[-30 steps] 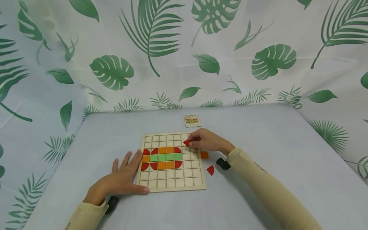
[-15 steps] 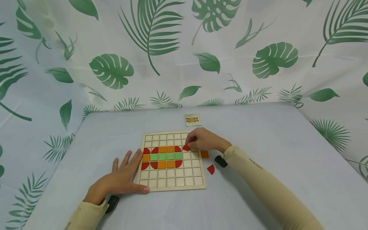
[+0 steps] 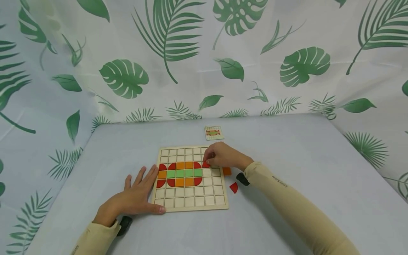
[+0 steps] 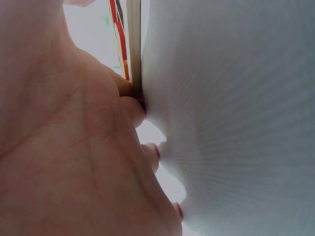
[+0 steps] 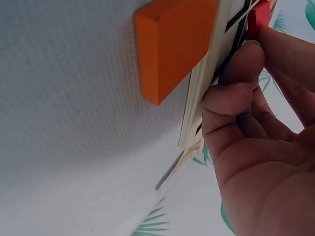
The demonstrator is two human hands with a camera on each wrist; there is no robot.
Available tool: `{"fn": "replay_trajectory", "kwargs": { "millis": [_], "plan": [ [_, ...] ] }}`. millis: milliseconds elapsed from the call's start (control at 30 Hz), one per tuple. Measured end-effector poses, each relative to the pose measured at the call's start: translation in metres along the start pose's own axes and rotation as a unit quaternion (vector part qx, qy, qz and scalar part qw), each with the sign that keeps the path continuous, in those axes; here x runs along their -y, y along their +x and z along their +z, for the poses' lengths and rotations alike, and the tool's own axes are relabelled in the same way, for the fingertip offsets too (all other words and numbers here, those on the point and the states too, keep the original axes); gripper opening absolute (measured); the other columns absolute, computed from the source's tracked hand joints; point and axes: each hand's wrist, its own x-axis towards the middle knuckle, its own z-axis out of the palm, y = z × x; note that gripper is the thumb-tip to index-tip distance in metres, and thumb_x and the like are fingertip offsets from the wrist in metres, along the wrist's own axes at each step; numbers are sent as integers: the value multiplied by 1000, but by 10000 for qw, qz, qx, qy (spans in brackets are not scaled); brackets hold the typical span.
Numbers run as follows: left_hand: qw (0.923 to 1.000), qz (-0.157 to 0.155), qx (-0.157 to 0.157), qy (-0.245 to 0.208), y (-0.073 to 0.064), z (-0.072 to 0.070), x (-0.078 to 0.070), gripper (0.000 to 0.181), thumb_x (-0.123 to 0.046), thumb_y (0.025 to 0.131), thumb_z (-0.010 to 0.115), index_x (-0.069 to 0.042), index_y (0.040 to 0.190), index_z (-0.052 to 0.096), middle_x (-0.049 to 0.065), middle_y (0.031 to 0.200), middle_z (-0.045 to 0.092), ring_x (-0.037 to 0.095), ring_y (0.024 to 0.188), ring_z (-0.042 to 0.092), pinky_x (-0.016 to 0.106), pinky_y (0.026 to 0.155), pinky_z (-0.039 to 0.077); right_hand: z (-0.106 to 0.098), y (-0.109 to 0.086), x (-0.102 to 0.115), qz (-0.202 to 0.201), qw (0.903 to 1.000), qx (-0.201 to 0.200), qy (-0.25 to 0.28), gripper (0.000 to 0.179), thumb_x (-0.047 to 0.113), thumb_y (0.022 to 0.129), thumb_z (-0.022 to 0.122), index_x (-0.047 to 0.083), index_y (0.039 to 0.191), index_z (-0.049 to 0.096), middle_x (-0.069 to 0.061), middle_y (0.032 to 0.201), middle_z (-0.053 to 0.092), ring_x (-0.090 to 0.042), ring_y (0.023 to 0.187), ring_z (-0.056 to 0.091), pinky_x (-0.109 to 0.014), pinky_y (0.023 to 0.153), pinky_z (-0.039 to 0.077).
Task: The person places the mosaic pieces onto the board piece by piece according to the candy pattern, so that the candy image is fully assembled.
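A wooden grid board [image 3: 199,201] lies on the table with orange and green square tiles and red quarter-round tiles set in its left and middle cells. My left hand [image 3: 135,196] rests along the board's left edge, fingers spread and thumb at the near corner. With thumb and fingertips my right hand [image 3: 227,156] pinches a red quarter-round tile [image 3: 206,164] at a cell right of the tiled pattern. In the right wrist view that red tile [image 5: 259,17] shows between the fingertips, partly hidden.
An orange square tile [image 3: 227,171] lies against the board's right edge. Nearer me on the table is a loose red quarter-round tile [image 3: 234,187]. Behind the board lies a small pattern card [image 3: 214,133]. A leaf-printed cloth [image 3: 191,71] hangs behind the table.
My right hand has moved slightly left and toward me, bringing the red quarter-round tile from above the upper right cells down to the cell beside the pattern. The left hand has stayed put.
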Motion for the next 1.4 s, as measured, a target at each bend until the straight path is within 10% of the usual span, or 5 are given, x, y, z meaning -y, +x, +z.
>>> {"fn": "replay_trajectory", "kwargs": {
  "millis": [733, 1400],
  "plan": [
    [9999, -8, -38, -108, 0, 0, 2, 140, -66, 78, 88, -2, 171, 6, 20, 178, 1, 47, 160, -12, 77, 115, -14, 5, -6, 5, -251, 9991, -194, -293, 8, 0, 99, 73, 8, 99, 77, 2, 90, 67, -16, 85, 59, -32, 80, 54],
    [9998, -108, -32, 154, 3, 2, 0, 141, -67, 78, 87, -2, 171, 5, 21, 178, 1, 49, 160, -11, 79, 114, -14, -7, -63, -7, 20, 9950, -784, 616, 24, 11, 106, 66, 2, 127, 73, -8, 121, 74, -23, 112, 67, -45, 101, 54]
  ]
}}
